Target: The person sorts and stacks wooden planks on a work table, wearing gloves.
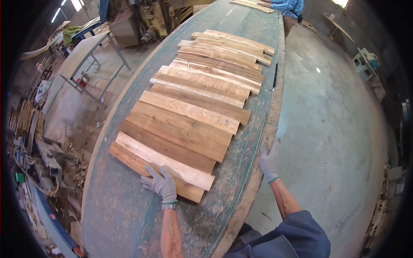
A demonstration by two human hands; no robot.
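Several wooden planks (pixel 189 116) lie side by side, overlapping, in a row down a long green workbench (pixel 124 206). My left hand (pixel 161 182), in a grey glove, rests flat with fingers spread on the nearest plank (pixel 129 157), at its near edge. My right hand (pixel 269 162), also gloved, presses on the worn wooden right edge of the bench (pixel 258 172), apart from the planks. Neither hand grips anything.
Another person in a blue sleeve (pixel 287 6) works at the far end of the bench beside more planks (pixel 251 5). A metal-legged table (pixel 84 53) and machinery (pixel 152 17) stand at left. Wood scraps and clutter (pixel 38 150) line the left floor. Concrete floor (pixel 335 129) lies at right.
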